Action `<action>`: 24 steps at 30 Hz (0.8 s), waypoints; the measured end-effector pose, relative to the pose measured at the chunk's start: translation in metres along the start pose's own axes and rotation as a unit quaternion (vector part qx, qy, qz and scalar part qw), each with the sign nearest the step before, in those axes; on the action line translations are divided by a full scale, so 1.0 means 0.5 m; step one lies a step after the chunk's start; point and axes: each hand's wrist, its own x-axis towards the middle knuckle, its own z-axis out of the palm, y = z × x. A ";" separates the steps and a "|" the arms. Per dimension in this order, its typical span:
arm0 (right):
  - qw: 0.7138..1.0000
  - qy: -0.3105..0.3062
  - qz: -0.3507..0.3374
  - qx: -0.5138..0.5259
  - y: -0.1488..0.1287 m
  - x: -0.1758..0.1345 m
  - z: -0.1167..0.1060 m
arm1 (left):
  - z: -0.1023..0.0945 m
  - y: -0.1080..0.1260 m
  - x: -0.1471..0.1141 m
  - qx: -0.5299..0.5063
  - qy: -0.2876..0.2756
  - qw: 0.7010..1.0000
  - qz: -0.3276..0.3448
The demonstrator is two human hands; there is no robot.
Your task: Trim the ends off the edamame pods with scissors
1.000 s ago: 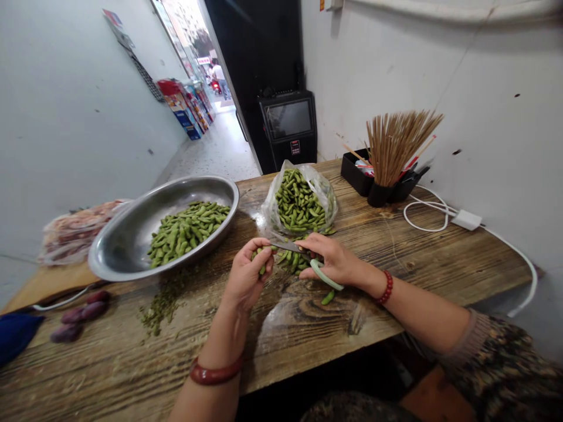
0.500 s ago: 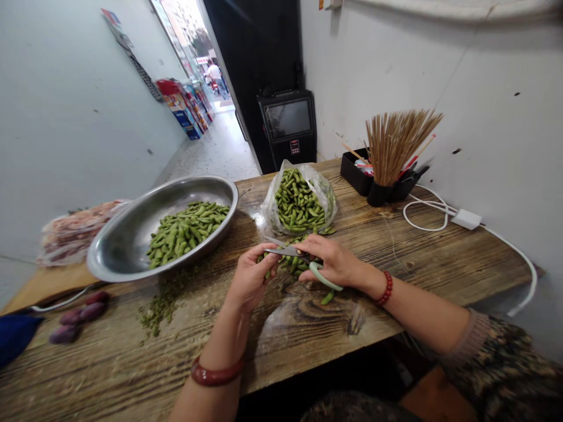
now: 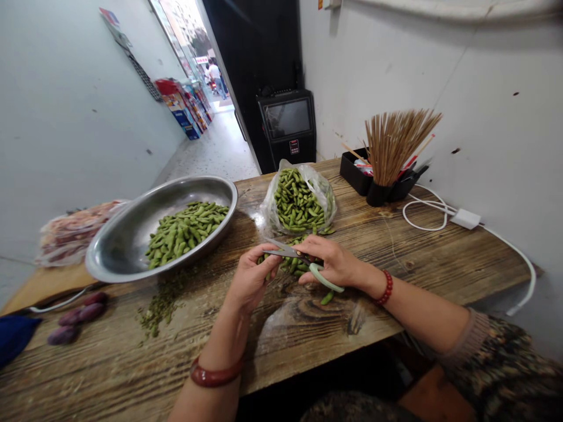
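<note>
In my right hand (image 3: 336, 261) is a pair of scissors (image 3: 326, 278) with pale green handles, the fingers closed round them. Their blades point left and stand a little apart, at the fingertips of my left hand (image 3: 248, 278). That hand is pinched on a green edamame pod (image 3: 261, 258), mostly hidden by the fingers and blades. Beneath both hands lies a small heap of edamame pods (image 3: 292, 266) on the wooden table (image 3: 303, 337). One loose pod (image 3: 327, 298) lies nearer me. Behind the hands, an open clear plastic bag (image 3: 326, 196) is full of pods.
A large steel basin (image 3: 118, 249) with trimmed pods stands at left, snipped stem bits (image 3: 158, 308) beside it. Further left are bagged meat (image 3: 74, 231) and several purple fruits (image 3: 81, 313). At right are bundled skewers (image 3: 389, 146), a black box (image 3: 354, 173) and a white cable (image 3: 519, 252).
</note>
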 end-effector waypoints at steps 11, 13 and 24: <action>0.999 0.006 -0.009 -0.034 0.000 -0.001 -0.001 | -0.005 -0.003 0.000 0.019 -0.026 0.999 0.005; 0.999 0.007 -0.009 -0.040 0.002 -0.002 0.000 | -0.005 -0.003 -0.001 0.021 -0.028 0.999 0.002; 0.998 0.038 0.037 -0.022 0.017 -0.003 0.000 | -0.014 0.014 0.000 -0.103 -0.041 0.993 -0.031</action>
